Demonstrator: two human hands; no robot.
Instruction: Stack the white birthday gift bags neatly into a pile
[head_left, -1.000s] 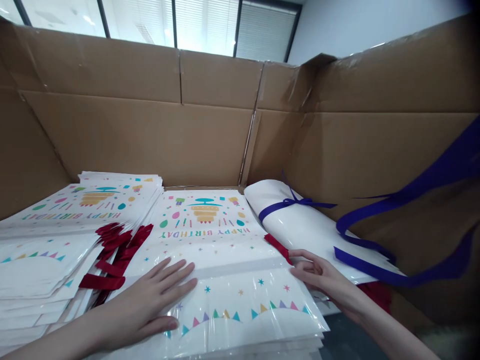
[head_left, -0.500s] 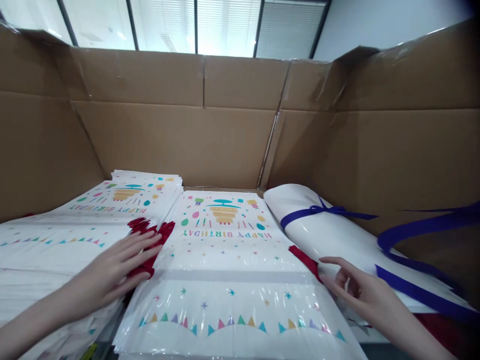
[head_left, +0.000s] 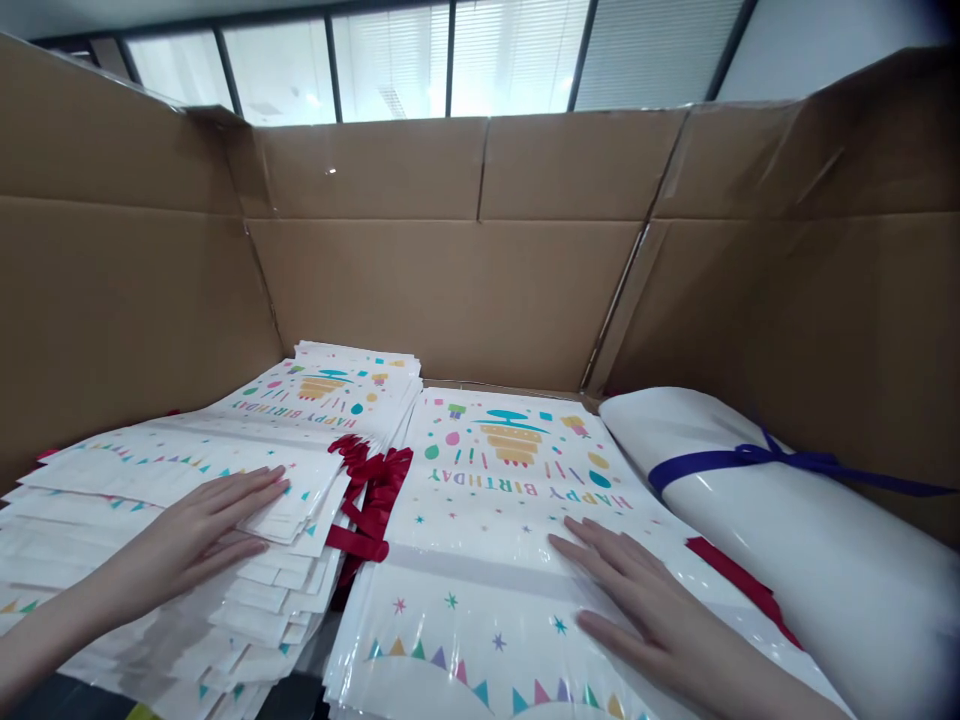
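Cardboard box (head_left: pixel 127 300) walls ran from the left edge across the frame, near edge out of view. Lower left: left stack (head_left: pixel 187 445) of white printed sheets, cut off by the left edge; yellow-green scrap (head_left: pixel 141 712) at the bottom, mostly cropped, unidentifiable. Left hand (head_left: pixel 206 530) lay palm down over this stack, fingers straight, grip loose, nothing clasped; underside hidden. Lower centre-left: red ribbons (head_left: pixel 379 495) bunched between stacks, lower ends lost in shadow. Lower centre: right stack (head_left: pixel 487 535), "HAPPY BIRTHDAY" upside down, bottom cut off. Right hand (head_left: pixel 637 610) was spread over it, fingers unclenched, grasping nothing visible; palm contact couldn't be told, forearm covered its lower right. Right: red strip (head_left: pixel 742 575), partly hidden, beside a white roll (head_left: pixel 817 585) tied with blue ribbon (head_left: pixel 697 465), roll cropped and blurry at lower right.
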